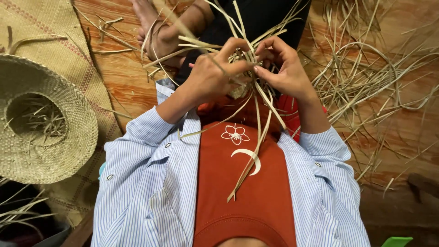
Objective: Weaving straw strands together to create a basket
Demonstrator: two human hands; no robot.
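Woven hat lies left of the person, loose strips perhaps right.

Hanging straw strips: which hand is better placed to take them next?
Probably the right hand: its fingertips pinch the straw strips at their top, while the left hand grips the woven bundle.

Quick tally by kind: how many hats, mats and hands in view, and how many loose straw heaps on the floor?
Woven straw hat: 1
Woven mat: 1
Hands working the straw strips: 2, left hand and right hand
Loose straw heap on the wooden floor: 1
Total: 5
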